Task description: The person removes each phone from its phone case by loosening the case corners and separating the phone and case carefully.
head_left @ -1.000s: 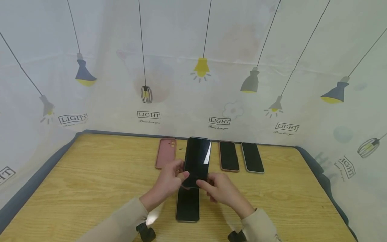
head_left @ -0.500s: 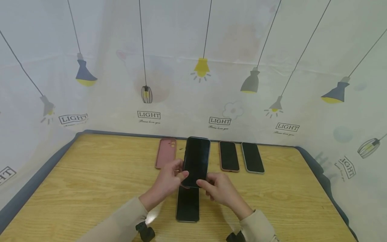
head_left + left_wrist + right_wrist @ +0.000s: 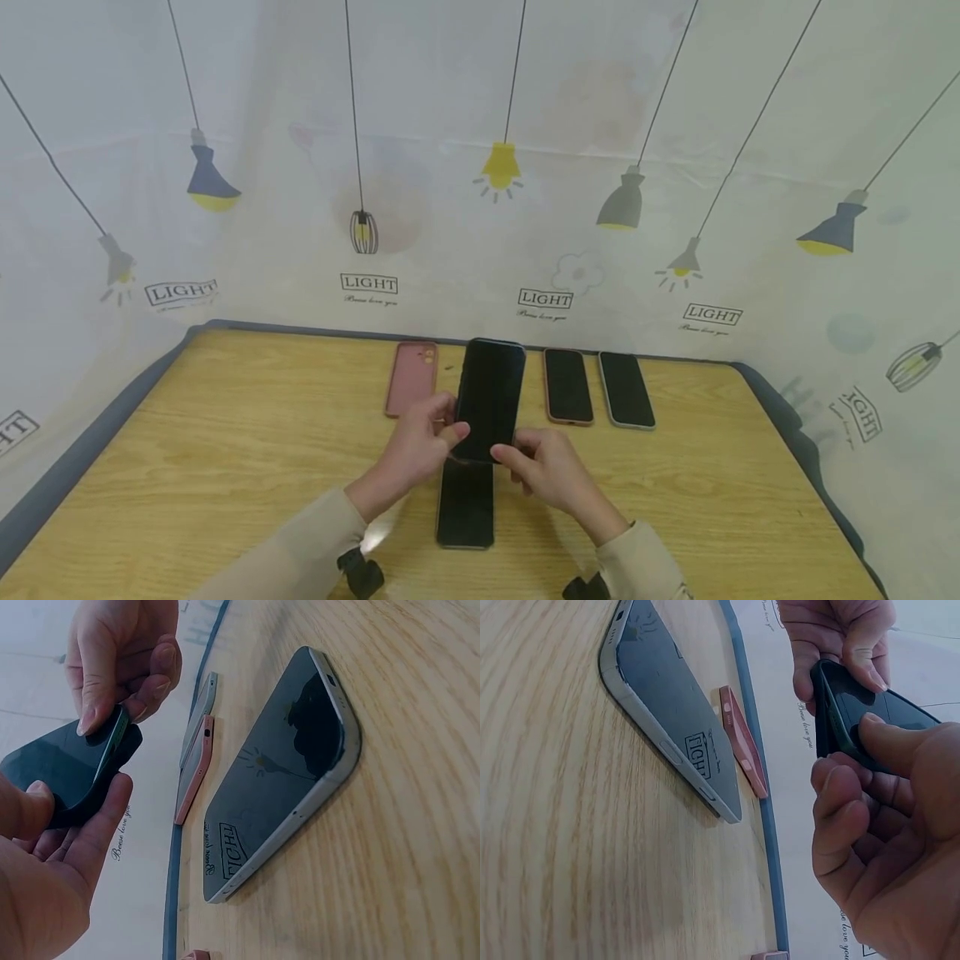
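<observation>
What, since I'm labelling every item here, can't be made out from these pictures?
Back of the near phone: all views, turned down to the table.
That phone's far end: head view, behind the held phone.
Dark mark beside the pink case: head view, too small to identify.
Pink piece: left wrist view, cut off by the bottom edge.

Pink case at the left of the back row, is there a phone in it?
No, the pink case lies hollow, with its bare pink inside showing in the head view.
</observation>
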The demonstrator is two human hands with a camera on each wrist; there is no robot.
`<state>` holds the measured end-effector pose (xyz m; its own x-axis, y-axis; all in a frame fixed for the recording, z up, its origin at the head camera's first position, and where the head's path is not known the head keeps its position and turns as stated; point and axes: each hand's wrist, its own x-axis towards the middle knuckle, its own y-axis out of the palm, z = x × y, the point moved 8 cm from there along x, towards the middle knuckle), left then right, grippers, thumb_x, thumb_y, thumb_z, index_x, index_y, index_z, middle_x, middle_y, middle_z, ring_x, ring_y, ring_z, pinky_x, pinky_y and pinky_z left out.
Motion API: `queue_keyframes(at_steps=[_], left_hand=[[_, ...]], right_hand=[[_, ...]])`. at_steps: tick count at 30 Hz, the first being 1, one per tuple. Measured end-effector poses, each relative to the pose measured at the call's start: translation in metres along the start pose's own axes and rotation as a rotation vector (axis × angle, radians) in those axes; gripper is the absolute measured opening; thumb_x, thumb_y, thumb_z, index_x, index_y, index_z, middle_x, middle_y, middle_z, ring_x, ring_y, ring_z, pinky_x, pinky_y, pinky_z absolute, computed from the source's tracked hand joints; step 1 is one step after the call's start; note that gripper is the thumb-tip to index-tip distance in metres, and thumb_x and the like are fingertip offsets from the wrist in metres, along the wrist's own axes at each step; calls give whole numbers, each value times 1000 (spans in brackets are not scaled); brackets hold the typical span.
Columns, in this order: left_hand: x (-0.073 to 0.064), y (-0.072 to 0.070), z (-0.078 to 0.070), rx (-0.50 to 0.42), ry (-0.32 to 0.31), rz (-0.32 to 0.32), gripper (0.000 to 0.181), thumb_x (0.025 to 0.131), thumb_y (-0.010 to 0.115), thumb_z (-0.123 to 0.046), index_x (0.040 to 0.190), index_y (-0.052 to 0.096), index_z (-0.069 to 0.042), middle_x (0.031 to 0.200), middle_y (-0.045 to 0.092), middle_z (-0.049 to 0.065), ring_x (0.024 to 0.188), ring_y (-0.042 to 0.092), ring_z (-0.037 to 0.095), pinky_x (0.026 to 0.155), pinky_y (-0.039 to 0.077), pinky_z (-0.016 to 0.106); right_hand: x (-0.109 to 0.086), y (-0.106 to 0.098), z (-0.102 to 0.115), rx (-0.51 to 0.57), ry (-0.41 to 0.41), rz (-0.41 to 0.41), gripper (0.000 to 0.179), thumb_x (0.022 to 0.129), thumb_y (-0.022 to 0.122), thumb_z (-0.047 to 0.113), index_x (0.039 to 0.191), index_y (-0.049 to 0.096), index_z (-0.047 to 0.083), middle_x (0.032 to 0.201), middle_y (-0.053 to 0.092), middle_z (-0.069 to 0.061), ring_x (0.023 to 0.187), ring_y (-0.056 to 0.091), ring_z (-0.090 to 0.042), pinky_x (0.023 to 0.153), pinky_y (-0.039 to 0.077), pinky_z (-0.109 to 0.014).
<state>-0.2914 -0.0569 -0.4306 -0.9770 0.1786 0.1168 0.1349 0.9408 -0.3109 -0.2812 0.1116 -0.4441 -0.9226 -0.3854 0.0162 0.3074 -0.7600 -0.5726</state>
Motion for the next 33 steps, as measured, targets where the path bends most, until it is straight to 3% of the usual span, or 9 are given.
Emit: queue_keyframes(at_steps=[7,11,17,24,28,33], left_hand=[[3,0,-1,1,9,4,18,96,67,5,86,55,-4,84,54,7,76,62,21,57,50,28],[4,-1,-1,-13,8,14,14,96,67,5,89,57,-3,86,56,8,75,66,21,59,57,32],[4,-2,6,-41,-17,13,12,96,68,2,92,58,-1,86,58,9,73,66,19,63,62,43],[6,-7,13,-58,-41,-13,8,96,68,2,97,60,3,86,64,12,74,68,19,60,61,44],[9,-11,14,-26,-24,-26,8,96,69,3,97,61,3,82,66,11,72,63,17,60,57,36],[13,-18,12,4,13,-62,6,95,70,4,95,64,2,83,67,9,76,61,15,69,52,28]], right_hand=[[1,-3,2,-18,-8,-10,39,101,69,28,72,62,4,62,59,0,50,54,-11,48,44,-24],[1,-4,1,9,-3,-10,38,101,69,27,71,61,6,62,59,0,51,53,-11,48,44,-24],[-1,0,-1,179,28,16,36,102,67,21,75,63,-2,64,62,-8,54,54,-14,50,48,-24],[-7,-2,-13,400,128,-23,31,104,64,16,91,66,-12,80,72,-16,65,65,-16,61,59,-30],[-11,-7,-20,418,155,-48,31,105,62,15,92,64,-13,80,73,-13,66,67,-15,62,59,-29],[-17,-11,-26,414,173,-56,27,105,60,13,91,63,-10,79,72,-10,67,65,-15,63,57,-26]])
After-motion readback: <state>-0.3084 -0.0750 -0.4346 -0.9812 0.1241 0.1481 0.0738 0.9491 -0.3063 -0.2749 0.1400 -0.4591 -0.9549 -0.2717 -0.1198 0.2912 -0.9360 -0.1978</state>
